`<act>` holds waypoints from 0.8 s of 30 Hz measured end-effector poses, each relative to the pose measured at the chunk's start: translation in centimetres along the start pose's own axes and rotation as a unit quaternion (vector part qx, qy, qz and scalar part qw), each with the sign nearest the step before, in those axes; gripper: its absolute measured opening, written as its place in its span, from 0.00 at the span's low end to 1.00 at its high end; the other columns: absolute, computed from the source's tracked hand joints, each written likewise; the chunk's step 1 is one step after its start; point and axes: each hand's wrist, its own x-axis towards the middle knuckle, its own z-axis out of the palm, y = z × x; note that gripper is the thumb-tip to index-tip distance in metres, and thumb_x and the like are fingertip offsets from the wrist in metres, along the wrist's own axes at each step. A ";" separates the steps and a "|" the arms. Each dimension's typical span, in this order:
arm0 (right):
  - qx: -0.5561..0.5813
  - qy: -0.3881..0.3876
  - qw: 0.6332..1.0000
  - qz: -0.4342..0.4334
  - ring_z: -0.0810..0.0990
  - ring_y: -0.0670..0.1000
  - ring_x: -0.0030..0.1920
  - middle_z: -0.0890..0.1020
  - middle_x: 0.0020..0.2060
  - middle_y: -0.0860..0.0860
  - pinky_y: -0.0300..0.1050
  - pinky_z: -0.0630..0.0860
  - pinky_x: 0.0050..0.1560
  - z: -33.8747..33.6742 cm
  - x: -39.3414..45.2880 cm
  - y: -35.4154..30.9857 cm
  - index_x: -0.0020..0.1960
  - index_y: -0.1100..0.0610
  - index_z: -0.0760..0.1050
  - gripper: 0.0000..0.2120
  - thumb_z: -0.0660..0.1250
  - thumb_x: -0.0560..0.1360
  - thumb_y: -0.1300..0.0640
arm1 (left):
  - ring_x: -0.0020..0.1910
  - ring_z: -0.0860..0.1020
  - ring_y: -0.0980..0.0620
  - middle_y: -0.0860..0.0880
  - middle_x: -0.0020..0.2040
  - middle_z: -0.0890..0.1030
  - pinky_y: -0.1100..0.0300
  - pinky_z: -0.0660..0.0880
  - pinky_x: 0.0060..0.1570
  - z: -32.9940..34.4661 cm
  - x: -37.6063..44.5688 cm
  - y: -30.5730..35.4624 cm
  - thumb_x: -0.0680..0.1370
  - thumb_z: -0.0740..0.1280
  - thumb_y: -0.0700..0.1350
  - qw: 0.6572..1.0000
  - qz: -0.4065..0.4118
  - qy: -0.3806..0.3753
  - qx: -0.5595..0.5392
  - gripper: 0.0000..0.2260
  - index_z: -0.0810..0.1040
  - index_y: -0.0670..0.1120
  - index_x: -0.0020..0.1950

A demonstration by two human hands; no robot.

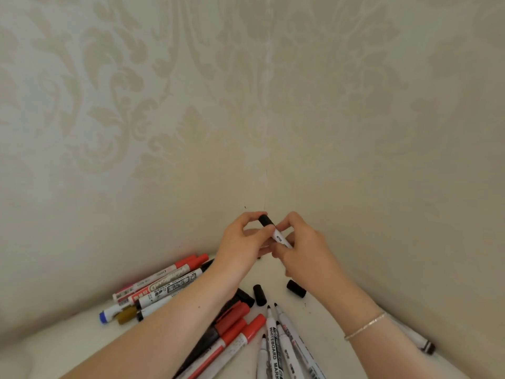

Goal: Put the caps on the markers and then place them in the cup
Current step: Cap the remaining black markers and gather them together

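Both hands at a white tabletop point(322, 318) set into a corner of cream damask-patterned walls point(136, 105).
The left hand point(243, 242) pinches the black plastic cap point(265, 220); the right hand point(303, 242) grips the white marker barrel point(280, 237).

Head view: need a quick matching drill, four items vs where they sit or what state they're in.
Items:
1. black-capped marker
2. blue-capped marker
3. loose black cap
4. whiteboard marker

Places/states:
A. lying uncapped, tip pointing away, between the forearms
B. held up by left hand and right hand
C. alone on the surface, under the right forearm
D. at the far left end of the left pile

Pairs: 1-B, 2-D, 3-C, 4-A
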 end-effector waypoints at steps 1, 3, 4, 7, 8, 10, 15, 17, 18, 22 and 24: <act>0.015 -0.029 0.999 -0.002 0.79 0.49 0.32 0.82 0.39 0.52 0.46 0.77 0.34 -0.2 -0.1 -0.4 0.51 0.51 0.70 0.05 0.64 0.77 0.55 | 0.43 0.84 0.49 0.42 0.44 0.85 0.60 0.81 0.44 -0.5 0.0 0.6 0.78 0.66 0.38 1.000 0.009 -0.005 0.017 0.11 0.76 0.46 0.60; 0.006 -0.099 0.995 0.014 0.80 0.44 0.37 0.82 0.44 0.49 0.41 0.77 0.39 -1.5 -0.4 -1.1 0.57 0.47 0.71 0.10 0.64 0.77 0.47 | 0.43 0.84 0.49 0.42 0.46 0.84 0.62 0.80 0.40 -2.0 -0.2 2.2 0.79 0.65 0.39 0.998 0.025 -0.006 0.052 0.12 0.77 0.49 0.61; -0.023 -0.117 0.992 0.037 0.80 0.45 0.41 0.81 0.47 0.48 0.41 0.76 0.43 -2.6 -0.5 -1.1 0.58 0.47 0.71 0.12 0.62 0.77 0.45 | 0.42 0.83 0.49 0.42 0.46 0.84 0.63 0.79 0.39 -3.0 -0.4 3.1 0.79 0.65 0.39 0.995 0.030 -0.014 0.089 0.12 0.78 0.50 0.61; -0.228 -0.084 0.960 0.141 0.78 0.51 0.46 0.79 0.49 0.52 0.44 0.76 0.47 -6.1 -1.6 0.2 0.55 0.52 0.73 0.09 0.62 0.77 0.51 | 0.37 0.82 0.53 0.44 0.45 0.83 0.63 0.79 0.38 -6.8 -1.3 4.9 0.77 0.67 0.44 0.949 0.025 -0.086 0.302 0.13 0.76 0.57 0.59; -0.308 -0.090 0.931 0.173 0.78 0.53 0.48 0.78 0.48 0.52 0.44 0.75 0.48 -6.9 -2.3 0.9 0.55 0.55 0.73 0.09 0.62 0.76 0.54 | 0.35 0.81 0.54 0.46 0.44 0.83 0.62 0.78 0.38 -7.8 -1.6 5.1 0.76 0.69 0.45 0.921 0.014 -0.114 0.372 0.14 0.75 0.59 0.58; -0.413 -0.152 0.873 0.213 0.75 0.54 0.49 0.76 0.43 0.51 0.41 0.70 0.46 -7.4 -4.1 1.4 0.55 0.57 0.71 0.09 0.61 0.76 0.56 | 0.36 0.80 0.55 0.50 0.41 0.83 0.59 0.77 0.41 -9.1 -2.1 4.8 0.73 0.72 0.49 0.864 -0.007 -0.137 0.484 0.13 0.75 0.58 0.55; -0.427 -0.156 0.860 0.233 0.75 0.54 0.61 0.75 0.62 0.55 0.40 0.69 0.48 -6.1 -6.9 2.7 0.67 0.58 0.67 0.17 0.56 0.80 0.54 | 0.44 0.79 0.55 0.53 0.46 0.81 0.61 0.74 0.46 -9.2 -2.7 2.8 0.73 0.72 0.50 0.796 0.000 -0.139 0.589 0.09 0.78 0.56 0.52; -0.420 -0.135 0.867 0.231 0.75 0.54 0.61 0.75 0.62 0.54 0.41 0.70 0.50 -5.6 -7.4 3.1 0.66 0.57 0.67 0.16 0.55 0.80 0.56 | 0.44 0.78 0.55 0.54 0.46 0.80 0.62 0.73 0.44 -8.9 -3.0 2.0 0.74 0.70 0.49 0.787 0.008 -0.137 0.601 0.11 0.78 0.54 0.56; -0.417 -0.128 0.870 0.228 0.76 0.55 0.60 0.76 0.61 0.55 0.42 0.71 0.50 -5.4 -7.6 3.3 0.65 0.57 0.68 0.16 0.55 0.79 0.56 | 0.43 0.77 0.56 0.54 0.45 0.79 0.63 0.72 0.42 -8.9 -3.1 1.6 0.75 0.70 0.48 0.785 0.011 -0.135 0.605 0.11 0.78 0.52 0.57; -0.328 -0.074 0.917 0.213 0.78 0.56 0.51 0.77 0.49 0.54 0.41 0.70 0.42 -4.5 -7.3 4.6 0.55 0.56 0.71 0.10 0.61 0.76 0.53 | 0.44 0.77 0.54 0.54 0.44 0.78 0.62 0.70 0.39 -9.2 -3.2 0.2 0.75 0.68 0.49 0.763 0.045 -0.114 0.634 0.13 0.78 0.50 0.60; -0.216 -0.016 0.955 0.202 0.78 0.56 0.45 0.77 0.44 0.53 0.45 0.75 0.41 -4.1 -6.8 4.9 0.52 0.57 0.71 0.09 0.62 0.75 0.52 | 0.45 0.77 0.54 0.53 0.45 0.78 0.61 0.73 0.45 -9.2 -3.5 -0.3 0.76 0.68 0.49 0.769 0.066 -0.105 0.627 0.14 0.77 0.50 0.61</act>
